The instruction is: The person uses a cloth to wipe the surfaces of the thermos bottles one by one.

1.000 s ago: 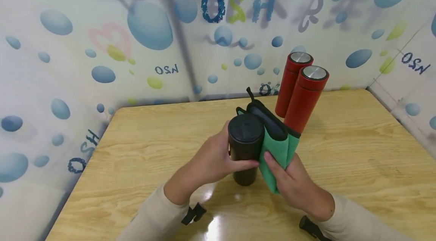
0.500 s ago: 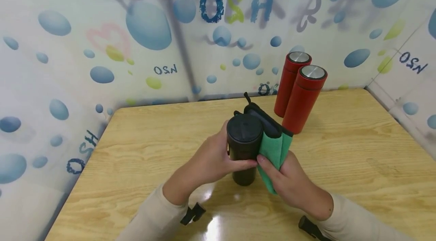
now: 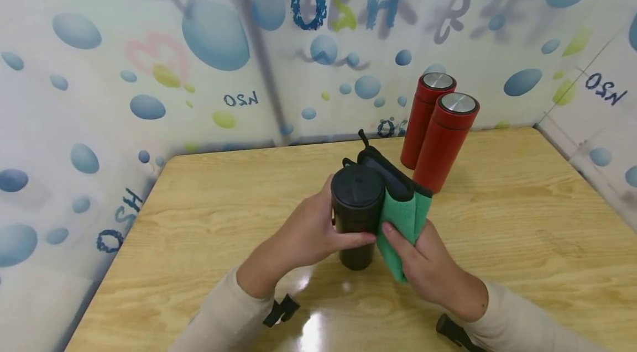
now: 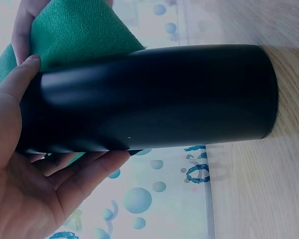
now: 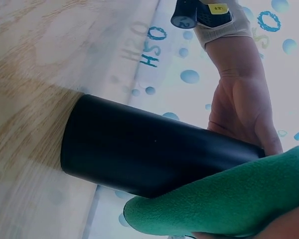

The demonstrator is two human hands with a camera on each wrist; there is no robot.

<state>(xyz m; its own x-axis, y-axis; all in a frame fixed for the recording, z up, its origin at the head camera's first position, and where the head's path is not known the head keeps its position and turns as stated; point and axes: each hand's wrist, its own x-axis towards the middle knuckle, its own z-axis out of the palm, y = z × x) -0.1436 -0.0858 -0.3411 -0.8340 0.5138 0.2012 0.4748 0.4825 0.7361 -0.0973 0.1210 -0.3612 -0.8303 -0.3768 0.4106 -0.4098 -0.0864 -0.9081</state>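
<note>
A black tumbler [image 3: 357,214] with a dark lid stands upright in front of me, its base at the table in both wrist views. My left hand [image 3: 311,230] grips its upper part from the left, thumb across the near side. In my right hand [image 3: 428,263] is a folded green cloth [image 3: 399,219] with black edging and a loop. The cloth lies against the right side of the tumbler. The right wrist view has the cloth [image 5: 219,199] touching the tumbler [image 5: 149,144] along its length. Part of the right hand's fingers is hidden behind the cloth.
Two red flasks [image 3: 447,136] with silver lids stand close together behind the cloth, at the back right. The wooden table [image 3: 224,192] meets a patterned wall [image 3: 209,92] at its far edge. Another wall [image 3: 602,136] rises on the right.
My right hand has shifted the cloth left and a little down beside the tumbler, then slightly back to the right. The left hand and tumbler have stayed nearly still.
</note>
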